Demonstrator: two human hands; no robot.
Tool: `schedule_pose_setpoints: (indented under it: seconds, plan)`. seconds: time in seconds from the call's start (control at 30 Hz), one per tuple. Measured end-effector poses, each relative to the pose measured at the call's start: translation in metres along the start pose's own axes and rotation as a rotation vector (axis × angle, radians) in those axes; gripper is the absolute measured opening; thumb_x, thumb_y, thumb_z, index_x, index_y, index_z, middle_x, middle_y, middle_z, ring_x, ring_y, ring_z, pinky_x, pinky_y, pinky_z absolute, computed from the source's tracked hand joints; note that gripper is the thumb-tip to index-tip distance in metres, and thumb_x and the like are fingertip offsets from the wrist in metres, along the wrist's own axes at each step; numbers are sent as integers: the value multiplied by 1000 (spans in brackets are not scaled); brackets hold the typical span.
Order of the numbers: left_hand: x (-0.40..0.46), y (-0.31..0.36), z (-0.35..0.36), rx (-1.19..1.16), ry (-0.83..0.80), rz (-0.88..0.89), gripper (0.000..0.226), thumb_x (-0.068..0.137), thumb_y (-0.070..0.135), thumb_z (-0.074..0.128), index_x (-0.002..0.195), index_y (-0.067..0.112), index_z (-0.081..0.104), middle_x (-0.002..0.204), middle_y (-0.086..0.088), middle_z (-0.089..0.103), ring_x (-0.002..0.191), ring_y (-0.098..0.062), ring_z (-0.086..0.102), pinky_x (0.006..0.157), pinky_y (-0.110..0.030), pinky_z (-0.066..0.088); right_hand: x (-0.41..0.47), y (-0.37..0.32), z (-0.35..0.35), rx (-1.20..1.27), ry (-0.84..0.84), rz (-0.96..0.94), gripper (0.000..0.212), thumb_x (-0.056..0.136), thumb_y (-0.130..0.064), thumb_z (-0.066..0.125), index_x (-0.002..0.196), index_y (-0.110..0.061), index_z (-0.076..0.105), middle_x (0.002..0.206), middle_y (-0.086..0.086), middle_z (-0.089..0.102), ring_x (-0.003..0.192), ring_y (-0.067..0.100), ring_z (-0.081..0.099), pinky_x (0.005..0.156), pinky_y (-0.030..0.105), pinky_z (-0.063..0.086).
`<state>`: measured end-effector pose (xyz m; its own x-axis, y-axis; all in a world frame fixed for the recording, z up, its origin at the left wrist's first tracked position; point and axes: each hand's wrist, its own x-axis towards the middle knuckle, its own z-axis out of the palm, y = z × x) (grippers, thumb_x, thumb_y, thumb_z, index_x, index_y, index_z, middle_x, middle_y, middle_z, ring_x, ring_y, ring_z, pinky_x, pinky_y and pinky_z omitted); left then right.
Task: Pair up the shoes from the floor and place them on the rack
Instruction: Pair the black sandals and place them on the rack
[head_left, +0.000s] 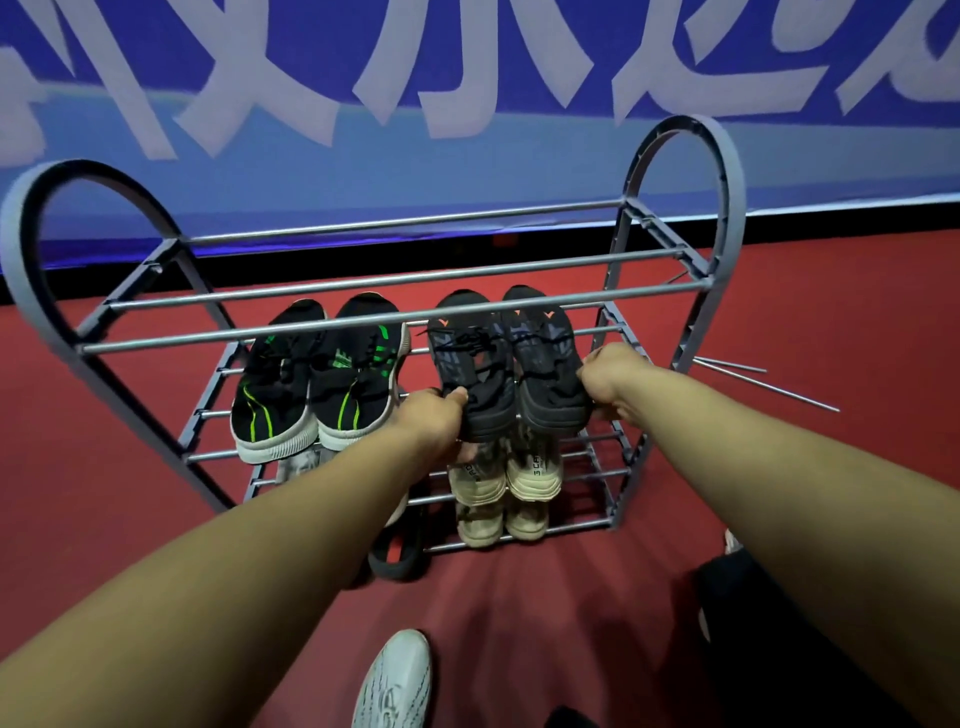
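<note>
Left hand (441, 421) grips heel of left dark grey shoe (470, 364); right hand (608, 382) grips heel of its mate (545, 358), at 3 o'clock of first. Both lie on rack (363, 325) middle shelf, toes toward 12. Black-green pair (317, 379) at 9 o'clock. Beige pair (504, 478) on shelf below.

Both bare forearms reach forward toward the rack (675, 254), converging at its middle shelf. The left hand (436, 423) is curled, thumb on top, gripping the heel of the left dark shoe (475, 364). The right hand (610, 376) is curled likewise, gripping the right dark shoe (545, 358) from its outer side.
</note>
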<state>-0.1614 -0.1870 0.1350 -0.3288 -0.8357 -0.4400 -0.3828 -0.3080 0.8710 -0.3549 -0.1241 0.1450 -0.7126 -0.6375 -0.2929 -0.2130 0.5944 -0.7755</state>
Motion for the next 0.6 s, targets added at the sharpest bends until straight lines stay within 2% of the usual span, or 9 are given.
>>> schedule_pose_setpoints:
  seconds: [0.1, 0.2, 0.27, 0.33, 0.47, 0.6]
  plan:
    - [1, 2, 0, 32, -9, 1, 32, 99, 31, 46, 112, 2, 54, 102, -21, 68, 53, -29, 65, 58, -38, 60, 0, 2, 3, 18, 8, 9, 10, 86, -2, 51, 78, -8, 54, 65, 11, 50, 47, 18, 40, 44, 23, 33]
    - [-2, 2, 1, 32, -11, -8, 34, 100, 31, 46, 114, 1, 53, 106, -23, 67, 56, -30, 66, 62, -40, 60, 3, 2, 2, 35, 30, -2, 10, 88, -4, 50, 79, -4, 56, 67, 10, 52, 50, 20, 41, 47, 23, 34]
    - [-2, 1, 1, 58, -3, -7, 35, 100, 32, 46, 114, 1, 53, 105, -22, 67, 56, -30, 66, 59, -38, 60, 5, 4, 4, 15, 47, -24, 17, 89, -10, 53, 89, 2, 65, 76, 13, 61, 59, 23, 50, 55, 27, 41]
    - [-4, 3, 2, 83, 19, -4, 36, 99, 33, 46, 111, 0, 54, 103, -23, 67, 55, -32, 67, 55, -39, 60, 5, 5, 6, -42, 38, -38, 21, 89, -12, 53, 93, 3, 68, 80, 14, 63, 64, 25, 52, 59, 30, 42]
    - [-8, 7, 5, 84, 45, -15, 36, 100, 34, 45, 104, -1, 53, 99, -25, 68, 58, -35, 67, 61, -45, 61, 0, 2, 4, -145, 45, -56, 11, 89, -7, 51, 82, -5, 59, 73, 12, 54, 60, 24, 45, 55, 27, 37]
    - [-11, 8, 6, 82, 61, -13, 34, 101, 32, 44, 104, 0, 53, 97, -22, 65, 56, -32, 64, 50, -38, 57, 0, 4, 3, -137, 54, -65, 12, 92, -10, 49, 83, -6, 55, 78, 13, 54, 65, 26, 47, 58, 29, 37]
